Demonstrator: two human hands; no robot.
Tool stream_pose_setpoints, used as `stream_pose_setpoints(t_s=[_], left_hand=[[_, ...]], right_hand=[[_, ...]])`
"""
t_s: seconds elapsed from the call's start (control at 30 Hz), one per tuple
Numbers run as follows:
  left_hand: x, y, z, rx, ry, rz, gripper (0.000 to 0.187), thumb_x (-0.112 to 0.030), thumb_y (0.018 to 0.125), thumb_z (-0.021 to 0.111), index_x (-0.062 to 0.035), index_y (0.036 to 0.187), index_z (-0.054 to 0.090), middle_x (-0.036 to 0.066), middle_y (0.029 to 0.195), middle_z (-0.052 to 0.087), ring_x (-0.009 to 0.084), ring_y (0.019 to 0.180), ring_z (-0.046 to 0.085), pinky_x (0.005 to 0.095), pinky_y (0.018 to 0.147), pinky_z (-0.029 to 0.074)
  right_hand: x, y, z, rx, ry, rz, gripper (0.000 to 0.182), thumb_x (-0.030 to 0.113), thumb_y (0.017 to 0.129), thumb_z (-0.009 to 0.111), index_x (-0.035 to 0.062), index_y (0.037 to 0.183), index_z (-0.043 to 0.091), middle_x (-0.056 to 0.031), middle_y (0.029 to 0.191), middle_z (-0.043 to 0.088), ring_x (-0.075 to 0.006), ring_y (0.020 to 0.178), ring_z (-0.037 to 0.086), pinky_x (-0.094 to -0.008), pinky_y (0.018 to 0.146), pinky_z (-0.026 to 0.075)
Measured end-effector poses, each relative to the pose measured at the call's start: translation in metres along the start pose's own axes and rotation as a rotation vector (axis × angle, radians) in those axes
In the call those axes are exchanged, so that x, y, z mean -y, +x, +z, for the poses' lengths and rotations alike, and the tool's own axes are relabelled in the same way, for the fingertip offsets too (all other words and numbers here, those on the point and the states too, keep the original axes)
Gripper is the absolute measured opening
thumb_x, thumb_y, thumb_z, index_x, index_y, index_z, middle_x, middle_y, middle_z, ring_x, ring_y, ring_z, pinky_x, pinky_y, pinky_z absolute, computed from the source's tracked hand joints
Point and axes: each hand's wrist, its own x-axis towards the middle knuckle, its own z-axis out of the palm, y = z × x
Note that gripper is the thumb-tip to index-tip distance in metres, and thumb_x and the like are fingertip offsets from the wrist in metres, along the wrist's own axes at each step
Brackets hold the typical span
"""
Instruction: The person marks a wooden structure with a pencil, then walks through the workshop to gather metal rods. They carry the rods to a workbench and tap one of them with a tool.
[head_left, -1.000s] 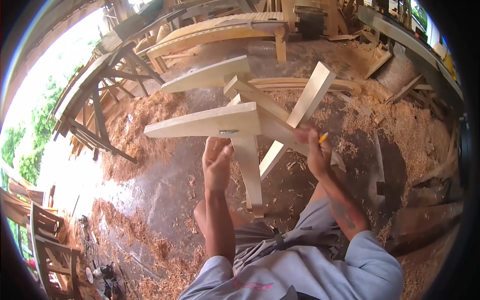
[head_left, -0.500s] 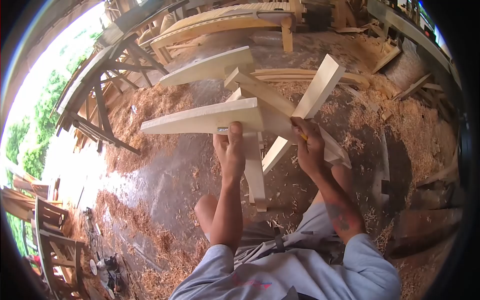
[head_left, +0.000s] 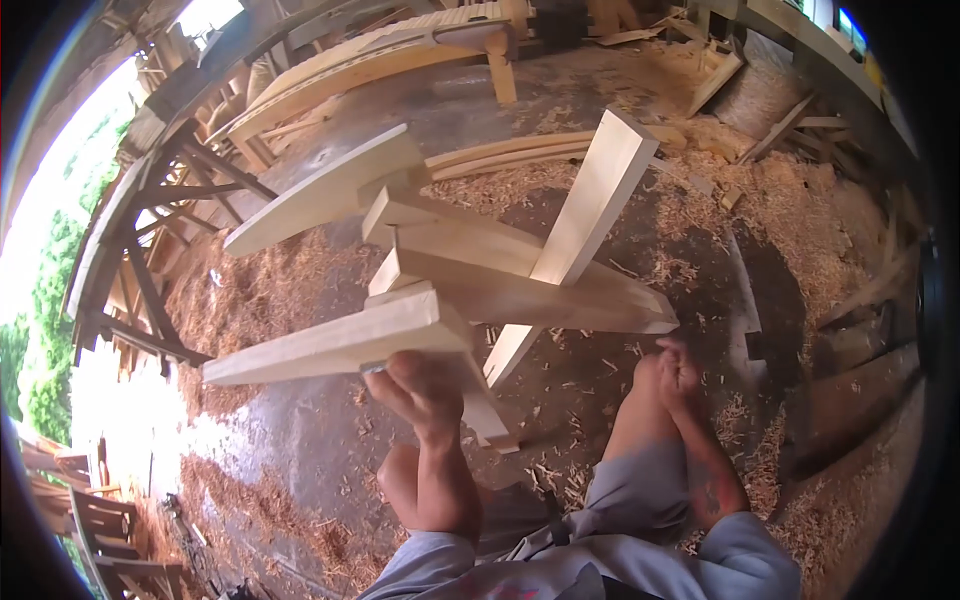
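Note:
A frame of pale bare wood (head_left: 470, 285) stands in front of me, its beams joined at angles. My left hand (head_left: 425, 390) is closed around the underside of its near tapered board (head_left: 320, 340), right where that board meets a downward leg (head_left: 480, 405). By the thumb shows a small metallic piece (head_left: 373, 368). Away from the wood, my right hand (head_left: 678, 378) hovers by my right knee with curled fingers; what they hold, if anything, is hidden. Another tapered board (head_left: 335, 185) forms the far side, and a square beam (head_left: 600, 190) slants up at the right.
Curly wood shavings (head_left: 260, 270) cover much of the concrete floor (head_left: 330, 440). Long curved slats (head_left: 520, 150) lie behind the frame. A slatted wooden bench (head_left: 370, 75) stands farther back, with a trestle-like structure (head_left: 150, 220) at left and planks (head_left: 860, 390) at right.
My right hand has left the beam crossing, where it held a yellow pencil, and come down to my knee. The view has shifted; my left hand stays on the near board.

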Motion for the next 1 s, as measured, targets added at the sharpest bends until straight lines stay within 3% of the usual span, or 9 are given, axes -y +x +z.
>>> stream_pose_setpoints(t_s=[0.1,0.23,0.4,0.47,0.53,0.6,0.7,0.87,1.0], left_hand=[[-0.006,-0.008,0.012,-0.092,-0.037,-0.095,0.079,-0.071,0.089,0.035,0.005,0.099,0.056,0.012,0.085,0.058,0.0177,0.072,0.055,0.0302,0.056,0.043],[0.004,-0.011,0.001,-0.108,-0.093,-0.232,0.068,-0.063,0.092,0.033,0.001,0.098,0.057,0.011,0.084,0.059,0.0223,0.073,0.057,0.0319,0.058,0.043],[0.047,-0.039,-0.04,0.358,0.408,0.171,0.049,-0.048,0.095,0.036,-0.0042,0.098,0.058,0.012,0.087,0.06,0.026,0.073,0.057,0.0379,0.061,0.045],[0.048,-0.042,-0.054,0.534,0.352,0.076,0.042,-0.042,0.097,0.036,-0.0063,0.098,0.058,0.012,0.088,0.06,0.0275,0.073,0.057,0.0403,0.062,0.045],[0.021,-0.028,-0.06,0.677,0.166,-0.157,0.038,-0.034,0.096,0.041,-0.0006,0.102,0.058,0.02,0.101,0.059,0.0396,0.096,0.055,0.0482,0.082,0.042],[-0.049,0.003,-0.066,0.803,0.294,-0.473,0.041,-0.033,0.095,0.047,0.0022,0.114,0.056,0.026,0.117,0.056,0.0449,0.111,0.051,0.0499,0.092,0.041],[-0.095,0.015,-0.113,1.068,0.753,-0.634,0.045,-0.03,0.093,0.051,0.0029,0.124,0.052,0.032,0.127,0.049,0.0484,0.118,0.046,0.0508,0.1,0.038],[-0.152,0.085,-0.164,0.842,0.805,-0.832,0.04,-0.02,0.089,0.052,0.0027,0.121,0.054,0.035,0.118,0.051,0.0477,0.112,0.05,0.0494,0.096,0.042],[-0.157,0.155,-0.15,0.603,0.778,-0.342,0.03,-0.01,0.085,0.055,0.0008,0.113,0.056,0.029,0.111,0.055,0.0464,0.107,0.052,0.0478,0.092,0.044]], right_hand=[[0.012,-0.004,-0.003,-0.322,-0.013,0.19,0.014,0.014,0.095,0.053,0.0045,0.094,0.063,-0.0099,0.085,0.067,-0.025,0.081,0.065,-0.0335,0.075,0.05],[0.022,-0.024,-0.027,-0.19,-0.082,0.35,0.022,0.016,0.098,0.049,0.0009,0.087,0.061,-0.0083,0.082,0.064,-0.0183,0.08,0.062,-0.0308,0.074,0.048],[0.084,-0.022,-0.053,-0.039,-0.039,0.485,0.027,0.022,0.096,0.052,-0.0008,0.086,0.063,-0.0167,0.078,0.066,-0.0255,0.076,0.066,-0.0354,0.07,0.049],[0.12,-0.019,-0.055,0.136,-0.154,0.853,0.032,0.026,0.097,0.049,-0.0009,0.093,0.066,-0.0219,0.085,0.067,-0.0345,0.082,0.067,-0.0388,0.073,0.05],[0.138,-0.049,-0.036,0.013,-0.123,0.836,0.038,0.033,0.096,0.047,0.0003,0.102,0.064,-0.0253,0.095,0.066,-0.0413,0.094,0.064,-0.0421,0.077,0.05],[0.207,-0.036,-0.061,0.49,-0.351,1.172,0.047,0.042,0.095,0.043,0.0007,0.105,0.063,-0.0277,0.099,0.065,-0.0441,0.1,0.061,-0.046,0.083,0.049],[0.295,-0.043,-0.093,0.628,-0.401,1.002,0.053,0.048,0.093,0.041,0.002,0.107,0.063,-0.0287,0.1,0.064,-0.0448,0.102,0.06,-0.0488,0.086,0.048],[0.355,-0.026,-0.13,0.469,-0.28,0.715,0.039,0.034,0.094,0.05,0.0004,0.083,0.066,-0.0246,0.078,0.064,-0.0418,0.076,0.064,-0.0491,0.067,0.048],[0.337,0.014,-0.11,0.263,-0.08,0.76,0.036,0.033,0.096,0.049,0.0011,0.09,0.063,-0.0259,0.08,0.063,-0.0458,0.077,0.06,-0.051,0.064,0.045]])
